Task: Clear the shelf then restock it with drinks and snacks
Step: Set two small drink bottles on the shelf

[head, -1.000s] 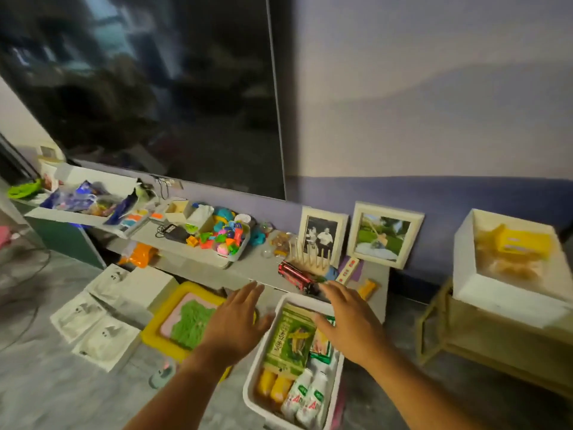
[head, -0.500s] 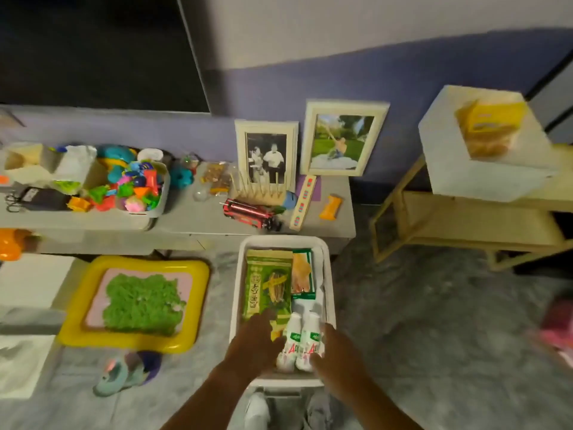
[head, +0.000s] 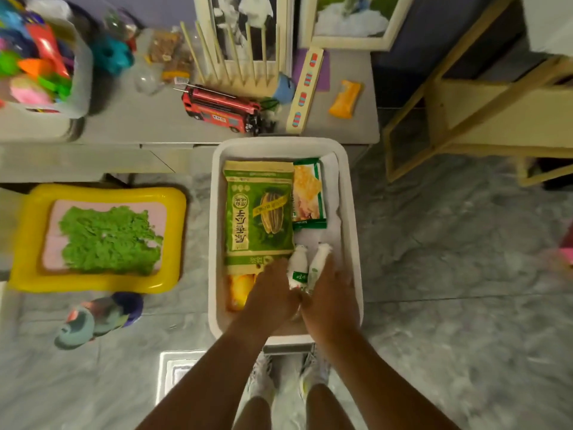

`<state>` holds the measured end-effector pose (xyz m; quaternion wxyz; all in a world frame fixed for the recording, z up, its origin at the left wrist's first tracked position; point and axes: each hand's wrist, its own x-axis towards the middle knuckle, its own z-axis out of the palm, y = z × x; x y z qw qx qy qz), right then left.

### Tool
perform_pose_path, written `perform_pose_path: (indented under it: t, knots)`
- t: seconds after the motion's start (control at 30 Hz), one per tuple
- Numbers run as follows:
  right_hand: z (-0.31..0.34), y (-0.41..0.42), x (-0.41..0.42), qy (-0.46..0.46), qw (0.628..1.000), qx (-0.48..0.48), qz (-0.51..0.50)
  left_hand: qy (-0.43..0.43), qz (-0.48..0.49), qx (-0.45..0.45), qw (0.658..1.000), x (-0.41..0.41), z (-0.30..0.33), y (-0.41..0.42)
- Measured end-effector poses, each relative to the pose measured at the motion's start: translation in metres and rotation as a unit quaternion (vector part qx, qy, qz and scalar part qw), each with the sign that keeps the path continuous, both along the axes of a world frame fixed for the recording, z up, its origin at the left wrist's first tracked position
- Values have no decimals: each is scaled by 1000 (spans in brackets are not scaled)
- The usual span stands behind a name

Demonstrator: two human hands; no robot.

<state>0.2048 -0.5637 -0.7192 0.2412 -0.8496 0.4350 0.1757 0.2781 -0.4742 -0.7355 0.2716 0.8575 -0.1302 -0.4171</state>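
Observation:
A white bin [head: 214, 212] stands on the floor in front of the low grey shelf [head: 148, 122]. It holds a large green seed packet [head: 259, 212], a smaller green snack packet [head: 307, 193], yellow items [head: 240, 288] and two white drink bottles lying side by side. My left hand [head: 271, 294] grips the lower end of the left bottle [head: 297, 265]. My right hand [head: 330, 294] curls round the right bottle [head: 319, 260]. The bottles' lower halves are hidden under my hands.
The shelf carries a red toy bus [head: 220, 107], a wooden peg rack [head: 235, 57], two photo frames, an orange packet [head: 345, 99] and a tub of bright toys [head: 46, 66]. A yellow tray of green sand [head: 96, 237] and a small shoe [head: 99, 315] lie on the floor at left. A wooden stand [head: 465, 107] is at right.
My view has tilted down and closer to the bin. Both hands dropped from above the bin's far end to its near end and closed on the two bottles.

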Motion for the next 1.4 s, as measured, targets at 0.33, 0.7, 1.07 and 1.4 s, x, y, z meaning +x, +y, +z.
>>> perform_pose_path:
  t: [0.33,0.7,1.07,1.4]
  knots:
    - [-3,7,-16,-33,998,-51,27,-34,-75,28,996,0,-2,2]
    - [-5,3,-30,-129,991,27,22,-61,9,18,998,-19,-7,-12]
    - [11,-9,-42,-226,972,63,8,-114,-2,-18,993,-9,5,-9]
    - [117,-48,3,-375,908,176,-67,-31,98,-245,964,58,142,-16]
